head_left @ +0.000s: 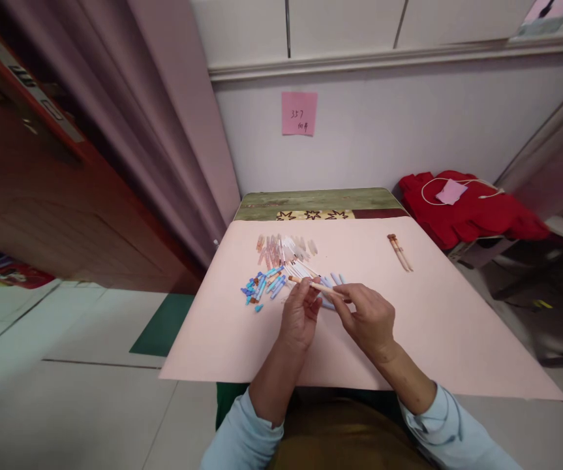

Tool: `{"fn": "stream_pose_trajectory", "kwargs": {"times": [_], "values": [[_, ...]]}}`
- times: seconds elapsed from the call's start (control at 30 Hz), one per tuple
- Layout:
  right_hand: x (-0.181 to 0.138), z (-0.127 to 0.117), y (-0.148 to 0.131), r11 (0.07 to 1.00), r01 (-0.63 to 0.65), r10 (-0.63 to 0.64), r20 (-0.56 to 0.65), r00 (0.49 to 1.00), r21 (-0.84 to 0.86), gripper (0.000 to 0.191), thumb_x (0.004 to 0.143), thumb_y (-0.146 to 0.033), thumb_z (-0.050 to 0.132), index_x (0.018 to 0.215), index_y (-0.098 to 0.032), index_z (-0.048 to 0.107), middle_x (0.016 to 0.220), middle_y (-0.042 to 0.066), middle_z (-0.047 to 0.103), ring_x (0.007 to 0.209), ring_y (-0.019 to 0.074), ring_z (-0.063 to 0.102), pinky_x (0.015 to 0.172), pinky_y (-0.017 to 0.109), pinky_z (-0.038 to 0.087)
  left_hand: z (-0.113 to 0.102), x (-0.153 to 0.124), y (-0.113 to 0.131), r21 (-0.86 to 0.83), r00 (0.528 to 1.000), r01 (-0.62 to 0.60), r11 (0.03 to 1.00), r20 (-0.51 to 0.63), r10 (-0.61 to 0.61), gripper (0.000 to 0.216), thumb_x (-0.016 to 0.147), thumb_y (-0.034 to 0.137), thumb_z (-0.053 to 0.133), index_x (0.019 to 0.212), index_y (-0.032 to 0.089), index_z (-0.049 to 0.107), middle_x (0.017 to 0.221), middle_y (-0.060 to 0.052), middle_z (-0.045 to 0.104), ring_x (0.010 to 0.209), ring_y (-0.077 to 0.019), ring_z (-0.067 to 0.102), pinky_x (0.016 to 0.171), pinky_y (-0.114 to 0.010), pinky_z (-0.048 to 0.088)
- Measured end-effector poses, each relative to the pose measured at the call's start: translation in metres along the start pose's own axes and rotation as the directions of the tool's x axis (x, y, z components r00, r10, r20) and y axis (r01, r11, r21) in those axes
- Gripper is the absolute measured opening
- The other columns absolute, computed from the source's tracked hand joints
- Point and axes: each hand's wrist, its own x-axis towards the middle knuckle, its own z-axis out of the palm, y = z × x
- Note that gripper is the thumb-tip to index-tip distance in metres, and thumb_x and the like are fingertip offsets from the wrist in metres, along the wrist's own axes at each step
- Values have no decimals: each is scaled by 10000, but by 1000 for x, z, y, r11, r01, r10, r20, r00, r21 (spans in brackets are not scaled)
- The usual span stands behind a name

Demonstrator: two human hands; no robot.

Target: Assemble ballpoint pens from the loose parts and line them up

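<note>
Pink sheet [457, 352] covering table [310, 200]; right hand [369, 316] and left hand [301, 316] working one pen [319, 287] over it, mostly early going by the look of it.
Left fingers are clamping the pen's middle, right fingers are pinching its right end; whether the hands are touching, can't tell. Pen is sitting just on the near side of the loose parts. Still looking unassembled: tubes [275, 250] at the back, blue pieces [264, 284] at left, white sticks [301, 267] between, blue barrels [334, 279] partly hiding behind the hands. Looking done: brown-topped pair [400, 253] lying well apart at right.
</note>
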Motion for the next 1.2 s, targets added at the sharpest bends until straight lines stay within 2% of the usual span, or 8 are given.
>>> {"fn": "stream_pose_trajectory", "kwargs": {"times": [0.23, 0.43, 0.57, 0.77, 0.83, 0.97, 1.07, 1.2], "values": [[4, 3, 5, 985, -102, 110, 52, 993, -142, 417, 965, -436, 466, 692, -201, 678, 649, 39, 689, 575, 134, 602, 539, 251, 315, 14, -1, 0, 81, 996, -84, 993, 15, 83, 127, 731, 201, 762, 807, 126, 692, 842, -59, 726, 793, -135, 693, 655, -177, 545], [12, 5, 3, 949, -276, 240, 217, 946, 154, 310, 870, -444, 584, 1089, -224, 592, 739, -8, 696, 599, 139, 626, 562, 221, 405, 14, 8, 4, 122, 986, -155, 980, -46, 162, 157, 710, 219, 780, 791, 122, 687, 803, -56, 717, 767, -130, 688, 641, -170, 534], [16, 6, 4, 911, -357, 302, 257, 918, 206, 190, 859, -416, 584, 830, -228, 572, 630, -37, 635, 522, 116, 570, 528, 210, 378, 14, 14, 8, 135, 986, -147, 980, -60, 156, 177, 695, 222, 789, 796, 114, 691, 811, -64, 720, 764, -133, 687, 626, -172, 530], [25, 4, 5, 921, -386, 349, 330, 877, 50, 487, 943, -521, 411, 612, -214, 595, 508, -11, 594, 454, 114, 519, 509, 226, 302, 16, 19, 10, 159, 986, -138, 978, -70, 150, 221, 671, 245, 806, 816, 126, 690, 822, -49, 719, 773, -126, 679, 647, -185, 531], [27, 4, 6, 924, -380, 340, 358, 870, 46, 496, 951, -521, 390, 634, -221, 627, 536, -7, 619, 484, 121, 545, 523, 225, 310, 17, 22, 11, 184, 984, -156, 971, -62, 170, 234, 663, 261, 810, 811, 127, 689, 810, -44, 715, 764, -123, 674, 647, -187, 525], [29, 3, 7, 919, -378, 326, 320, 890, 115, 329, 829, -553, 588, 893, -237, 654, 680, -18, 672, 570, 129, 584, 535, 212, 341, 18, 26, 11, 253, 978, -186, 949, -46, 203, 261, 651, 302, 814, 781, 119, 681, 782, -45, 708, 701, -109, 655, 630, -194, 508], [28, 5, 8, 913, -389, 341, 293, 893, 123, 328, 811, -547, 605, 762, -223, 625, 628, -15, 642, 545, 127, 552, 529, 219, 339, 20, 27, 10, 278, 975, -201, 939, -34, 218, 264, 651, 311, 811, 776, 118, 683, 775, -45, 701, 714, -117, 653, 669, -216, 512], [26, 13, 11, 774, -571, 423, 448, 788, 275, 498, 886, -603, 453, 627, -204, 603, 525, 9, 599, 471, 129, 519, 507, 235, 353, 21, 26, 10, 277, 978, -201, 940, 3, 208, 250, 651, 291, 811, 787, 120, 691, 784, -44, 701, 771, -133, 662, 775, -253, 515]]}}
